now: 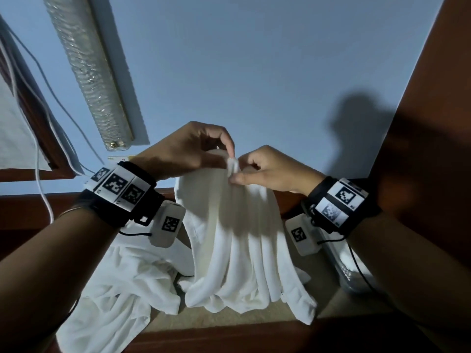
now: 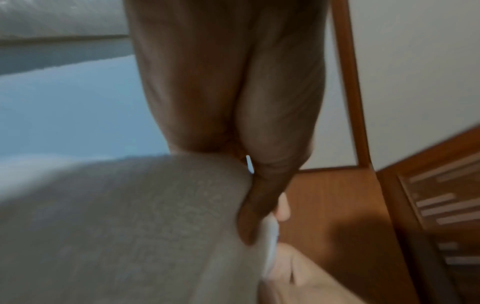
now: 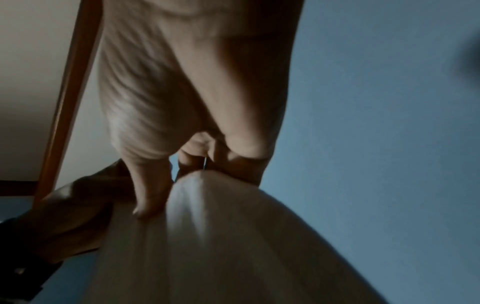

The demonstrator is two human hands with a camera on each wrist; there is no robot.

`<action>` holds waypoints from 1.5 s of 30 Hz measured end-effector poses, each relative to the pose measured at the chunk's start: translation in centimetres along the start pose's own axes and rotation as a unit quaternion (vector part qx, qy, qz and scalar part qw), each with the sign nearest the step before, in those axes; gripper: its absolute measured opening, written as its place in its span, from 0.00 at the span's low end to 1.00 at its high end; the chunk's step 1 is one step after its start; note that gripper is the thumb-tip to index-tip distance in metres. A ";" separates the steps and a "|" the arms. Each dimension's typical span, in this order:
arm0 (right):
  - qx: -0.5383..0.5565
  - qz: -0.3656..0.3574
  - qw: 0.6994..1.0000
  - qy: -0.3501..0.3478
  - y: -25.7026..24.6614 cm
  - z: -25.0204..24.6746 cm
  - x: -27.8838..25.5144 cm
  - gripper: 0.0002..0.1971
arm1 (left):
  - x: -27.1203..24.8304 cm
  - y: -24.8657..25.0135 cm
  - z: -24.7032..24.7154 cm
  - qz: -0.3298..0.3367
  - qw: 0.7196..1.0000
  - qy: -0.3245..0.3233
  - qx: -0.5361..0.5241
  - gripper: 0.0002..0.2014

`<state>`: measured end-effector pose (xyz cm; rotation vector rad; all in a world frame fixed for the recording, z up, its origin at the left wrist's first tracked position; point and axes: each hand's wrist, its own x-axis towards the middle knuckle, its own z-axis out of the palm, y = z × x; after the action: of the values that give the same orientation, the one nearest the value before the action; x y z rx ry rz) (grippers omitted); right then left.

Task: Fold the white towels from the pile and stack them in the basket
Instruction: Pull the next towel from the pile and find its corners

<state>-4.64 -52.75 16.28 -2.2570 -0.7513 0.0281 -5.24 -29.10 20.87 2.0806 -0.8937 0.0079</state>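
A white towel [image 1: 237,240] hangs lifted in long folds over the table, its lower hem resting on the surface. My left hand [image 1: 193,149] pinches its bunched top between thumb and fingertip. Right beside it my right hand [image 1: 265,169] pinches the same bunch, so both hands meet at the towel's peak. The left wrist view shows my left hand [image 2: 249,216] with its fingers against the towel [image 2: 124,226]. In the right wrist view my right hand [image 3: 166,191] grips the towel [image 3: 221,236] near its top. More white towels [image 1: 122,284] lie crumpled at the lower left. The basket is partly visible [image 1: 349,273] under my right forearm.
The tan table surface [image 1: 254,317] has a dark wooden front edge [image 1: 254,337]. A blue wall [image 1: 254,72] stands behind, a wooden panel [image 1: 428,149] to the right. A silver duct [image 1: 91,77] and white cables [image 1: 43,189] hang at the left.
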 end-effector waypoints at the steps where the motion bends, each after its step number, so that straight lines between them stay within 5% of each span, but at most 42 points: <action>1: -0.018 0.000 1.000 0.019 0.1 0.1 0.2 0.14 | 0.0 -0.5 -0.3 -0.005 0.997 0.016 0.070 0.11; 4: -0.034 -0.014 0.996 0.083 0.8 -0.7 0.1 0.13 | -0.8 -2.9 -0.9 -0.092 0.951 -0.016 0.296 0.09; 6: -0.055 -0.004 0.992 0.113 1.3 -1.4 0.1 0.14 | -1.6 -4.8 -1.1 -0.172 0.925 -0.038 0.337 0.10; 8: -0.094 0.018 0.985 0.143 2.1 -1.5 0.3 0.15 | -2.1 -6.4 -1.9 -0.188 0.941 0.026 0.281 0.18; 11: -0.077 0.048 0.983 0.158 3.7 -1.3 0.5 0.10 | -2.4 -6.9 -2.6 -0.155 0.970 0.161 0.097 0.16; 14: -0.053 0.043 0.988 0.138 4.8 -1.2 0.4 0.06 | -2.0 -6.9 -1.8 -0.155 0.946 0.262 -0.114 0.12; 17: -0.072 0.074 0.976 0.194 6.4 -2.3 -0.5 0.10 | -2.4 -8.6 -1.7 -0.220 0.912 0.347 -0.017 0.18; 19: 0.011 0.130 0.961 0.242 7.4 -3.4 -1.5 0.12 | -3.2 -9.7 -1.7 -0.248 0.898 0.363 -0.005 0.16; 24: 0.243 0.101 0.953 0.149 3.5 -2.3 -2.5 0.13 | -3.1 -7.6 2.1 -0.220 0.923 0.285 -0.134 0.11; 29: 0.170 0.023 0.975 0.141 0.0 -0.3 -1.2 0.08 | -1.2 -3.9 6.4 -0.186 0.943 0.198 -0.190 0.13; 34: -0.082 -0.028 0.981 0.173 -1.4 0.8 0.3 0.01 | -1.4 -3.3 7.6 -0.134 0.967 0.106 -0.187 0.13; 41: -0.066 -0.011 0.981 0.182 -1.9 2.5 1.7 0.04 | -2.0 -4.6 6.7 -0.110 0.979 0.170 0.015 0.04; 45: -0.030 -0.024 0.984 0.173 -1.4 2.8 2.3 0.03 | -2.6 -4.8 5.4 -0.136 0.974 0.172 -0.054 0.06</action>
<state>-4.11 -48.96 15.59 -2.2175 -0.6233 -0.4046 -5.92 -29.60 13.27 2.0027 -0.3878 0.1648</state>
